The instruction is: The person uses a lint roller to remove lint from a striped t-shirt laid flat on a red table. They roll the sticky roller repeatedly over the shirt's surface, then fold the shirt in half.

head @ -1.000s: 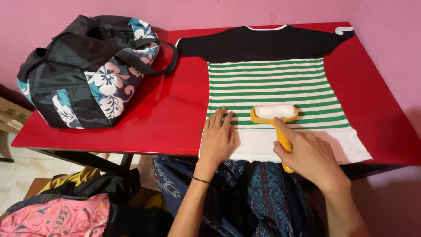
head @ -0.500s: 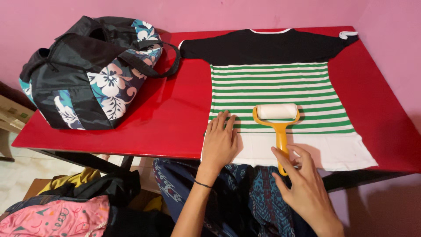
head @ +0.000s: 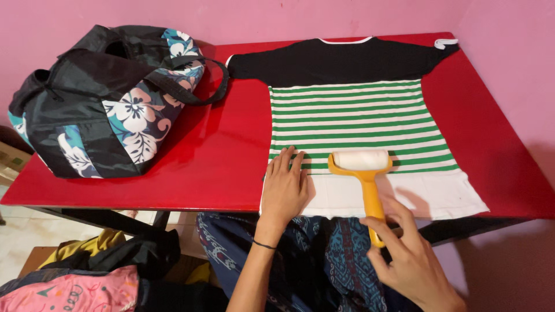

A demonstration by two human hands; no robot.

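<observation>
Head view, roller position: we find the lint roller (head: 365, 184) lying on the lower part of the shirt (head: 358, 121), its white drum on the last green stripes and its orange handle running back over the white hem toward the table edge.
Head view, long axis: we read the handle as running near 12 to 6 o'clock, with the drum crosswise at the 12 o'clock end.
Head view, bearing from the hand: from the right hand (head: 411, 263) the drum lies at about 11 o'clock; the handle end is at the fingertips.
Head view, right hand state: we see it pinching the tail of the handle lightly with thumb and fingers, a grasp at the very end rather than a full fist, palm off the table edge.
Head view, left hand state: the left hand (head: 284, 186) is flat and released, fingers spread toward 12 o'clock, pressing the shirt just beside the drum at its 9 o'clock.
Head view, nearer hand: we judge the left nearer the drum, the right nearer the handle.
Head view, surroundings: the red table (head: 219, 150) carries a black floral bag (head: 110, 101) well apart at 10 o'clock.
</observation>
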